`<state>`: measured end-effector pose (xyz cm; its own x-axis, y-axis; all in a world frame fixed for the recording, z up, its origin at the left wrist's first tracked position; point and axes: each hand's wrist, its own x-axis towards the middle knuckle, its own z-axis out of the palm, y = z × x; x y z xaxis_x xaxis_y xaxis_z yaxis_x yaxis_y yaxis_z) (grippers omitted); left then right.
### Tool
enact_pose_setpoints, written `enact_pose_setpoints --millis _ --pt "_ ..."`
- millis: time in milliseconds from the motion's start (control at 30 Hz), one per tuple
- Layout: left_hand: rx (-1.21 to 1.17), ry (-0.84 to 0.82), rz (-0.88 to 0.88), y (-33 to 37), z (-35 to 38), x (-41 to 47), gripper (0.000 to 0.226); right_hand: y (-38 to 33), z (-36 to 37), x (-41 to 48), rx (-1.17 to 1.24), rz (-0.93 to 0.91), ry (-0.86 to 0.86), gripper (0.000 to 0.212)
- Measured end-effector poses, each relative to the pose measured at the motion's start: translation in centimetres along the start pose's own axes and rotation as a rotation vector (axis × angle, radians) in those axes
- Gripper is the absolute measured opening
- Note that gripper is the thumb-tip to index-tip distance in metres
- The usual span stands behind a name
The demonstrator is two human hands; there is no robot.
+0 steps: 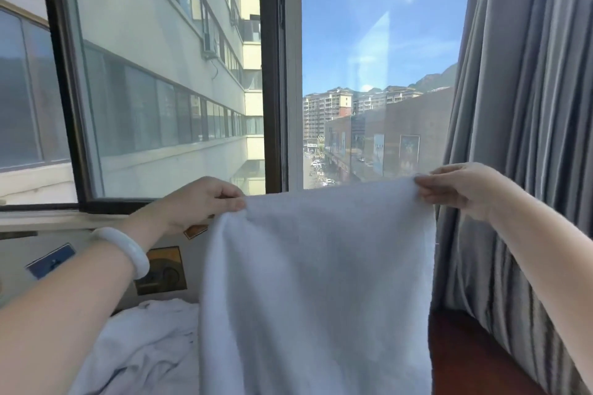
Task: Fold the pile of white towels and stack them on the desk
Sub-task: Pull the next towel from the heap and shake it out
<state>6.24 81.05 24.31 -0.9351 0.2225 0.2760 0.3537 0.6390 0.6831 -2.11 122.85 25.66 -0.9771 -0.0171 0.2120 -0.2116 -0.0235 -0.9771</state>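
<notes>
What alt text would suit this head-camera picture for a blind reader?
The left hand and right hand each pinch a top corner of a white towel, holding it up spread before a window. A pile of crumpled white towels lies lower left; a grey curtain hangs at right.

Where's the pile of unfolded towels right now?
In the head view, the crumpled pile lies at lower left, beside the held-up towel and below the window.

We count two hands, the left hand at nine o'clock and the right hand at three; one raised towel between them; one bracelet; one curtain at two o'clock; three wall labels at eight. The heap at seven probably holds several towels.
</notes>
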Motion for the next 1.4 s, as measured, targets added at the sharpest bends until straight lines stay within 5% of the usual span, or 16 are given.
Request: enact_pose_setpoints --millis 167,267,467,600,867,1200,1400 --pt "0.448 -0.149 -0.224 -6.7 4.1 3.3 0.021 8.4 2.0 1.9 -0.026 0.22 -0.006 0.019" --pt "0.475 0.005 -0.324 -8.9 5.8 6.6 0.037 11.2 3.8 4.2 0.001 0.2 0.088 0.019" --pt "0.43 0.6 0.007 3.0 -2.5 13.2 0.02 -1.7 3.6 8.8 0.017 -0.292 0.287 0.015" --pt "0.455 0.764 0.252 9.0 -6.2 11.4 0.02 -7.9 1.9 5.4 0.082 -0.516 0.281 0.018" --pt "0.429 0.41 0.274 2.1 1.3 -1.7 0.024 4.2 0.2 -7.3 0.059 -0.389 0.112 0.004" --pt "0.369 -0.25 -0.3 -17.8 26.7 -24.6 0.026 34.2 0.2 -27.1 -0.297 0.442 0.011 0.017" --pt "0.438 -0.346 -0.288 -20.4 34.2 -34.4 0.035 40.0 0.6 -38.5 -0.416 0.74 0.056 0.025"
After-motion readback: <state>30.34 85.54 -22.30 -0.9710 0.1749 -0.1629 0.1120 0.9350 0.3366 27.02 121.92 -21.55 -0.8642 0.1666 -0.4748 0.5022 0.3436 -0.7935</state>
